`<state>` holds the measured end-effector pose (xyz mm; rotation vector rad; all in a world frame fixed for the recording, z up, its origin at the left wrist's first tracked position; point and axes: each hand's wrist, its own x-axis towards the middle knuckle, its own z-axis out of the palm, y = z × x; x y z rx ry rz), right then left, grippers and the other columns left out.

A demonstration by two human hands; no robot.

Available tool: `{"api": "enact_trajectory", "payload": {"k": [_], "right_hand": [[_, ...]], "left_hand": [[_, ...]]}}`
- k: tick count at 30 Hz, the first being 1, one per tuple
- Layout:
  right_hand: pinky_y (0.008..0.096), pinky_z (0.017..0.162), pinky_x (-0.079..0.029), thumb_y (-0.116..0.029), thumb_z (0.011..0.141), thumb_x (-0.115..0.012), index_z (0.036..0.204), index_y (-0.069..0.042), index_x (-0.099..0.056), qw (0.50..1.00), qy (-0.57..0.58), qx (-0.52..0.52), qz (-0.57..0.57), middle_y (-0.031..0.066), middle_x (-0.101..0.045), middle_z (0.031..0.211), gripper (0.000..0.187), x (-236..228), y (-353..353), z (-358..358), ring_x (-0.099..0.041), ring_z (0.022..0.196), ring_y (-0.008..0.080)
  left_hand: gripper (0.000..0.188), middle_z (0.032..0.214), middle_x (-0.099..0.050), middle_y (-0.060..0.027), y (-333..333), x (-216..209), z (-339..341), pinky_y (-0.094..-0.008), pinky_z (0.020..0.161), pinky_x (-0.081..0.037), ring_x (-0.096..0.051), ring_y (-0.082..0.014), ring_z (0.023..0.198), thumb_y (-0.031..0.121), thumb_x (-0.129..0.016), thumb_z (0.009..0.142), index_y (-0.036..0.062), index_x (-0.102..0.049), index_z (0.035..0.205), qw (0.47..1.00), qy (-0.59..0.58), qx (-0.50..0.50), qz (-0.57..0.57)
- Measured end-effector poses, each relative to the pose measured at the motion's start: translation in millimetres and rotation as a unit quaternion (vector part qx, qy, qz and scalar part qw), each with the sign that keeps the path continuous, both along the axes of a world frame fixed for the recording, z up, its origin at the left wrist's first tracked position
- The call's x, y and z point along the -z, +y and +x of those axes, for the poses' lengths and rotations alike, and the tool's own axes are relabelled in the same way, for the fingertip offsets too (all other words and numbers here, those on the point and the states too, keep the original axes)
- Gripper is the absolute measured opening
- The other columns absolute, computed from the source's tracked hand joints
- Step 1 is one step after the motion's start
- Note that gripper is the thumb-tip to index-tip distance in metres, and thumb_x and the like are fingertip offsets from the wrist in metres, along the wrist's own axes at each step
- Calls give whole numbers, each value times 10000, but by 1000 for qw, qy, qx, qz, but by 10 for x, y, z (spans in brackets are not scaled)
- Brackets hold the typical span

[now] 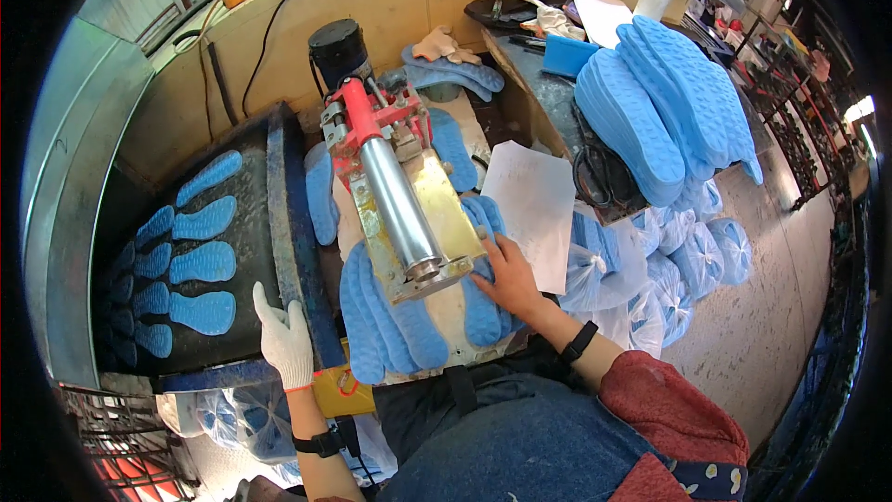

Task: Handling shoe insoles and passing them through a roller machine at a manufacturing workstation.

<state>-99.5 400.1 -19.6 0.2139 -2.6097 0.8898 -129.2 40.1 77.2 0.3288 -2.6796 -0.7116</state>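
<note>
My left hand (pixel 284 339), in a white knit glove, is held over the near edge of a black conveyor belt (pixel 249 265). Its fingers are apart and nothing is in it. Blue textured shoe soles (pixel 203 262) lie in rows on that belt. My bare right hand (pixel 509 277) rests with spread fingers on a stack of blue soles (pixel 483 321), beside a machine with a shiny metal roller (pixel 401 209) and a red bracket (pixel 358 117). Its fingertips are partly hidden against the soles and the machine's edge. Another row of overlapping soles (pixel 390 321) leans at the machine's near left.
A tall pile of blue soles (pixel 632 121) covers the side table at right, near black scissors (pixel 595 177) and a blue box (pixel 567 54). A white sheet (pixel 530 209) lies right of the machine. Filled plastic bags (pixel 664 284) stand on the floor. The belt's raised rim (pixel 293 223) separates it from the machine.
</note>
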Motion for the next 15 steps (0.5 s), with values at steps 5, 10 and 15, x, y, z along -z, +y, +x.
{"api": "enact_trajectory", "payload": {"k": [5,10,15], "right_hand": [[546,1026,-317,-413,744,-713,1408,-71,-384,987,-76,90,113,250,-401,1402,816,-45,21,-122,-338,1291,476],[532,1027,-309,-224,674,-763,1296,-16,-478,991,-7,34,131,281,-383,1370,715,118,152,-142,-378,1243,458],[506,1008,-343,-182,674,-747,1122,-38,-608,986,28,3,163,189,-568,1178,490,-83,-153,-130,-458,1141,419]], "left_hand": [[663,691,-576,-76,-53,-104,30,-401,618,-462,-603,-285,636,212,-608,860,123,-313,1447,1000,-4,-19,21],[572,868,-658,-190,59,-128,-4,-471,661,-502,-643,-390,730,282,-587,835,130,-403,1354,998,-49,-42,-22],[638,686,-627,-119,-129,16,124,-445,601,-480,-622,-345,639,262,-609,837,92,-361,1400,999,26,1,-23]]}}
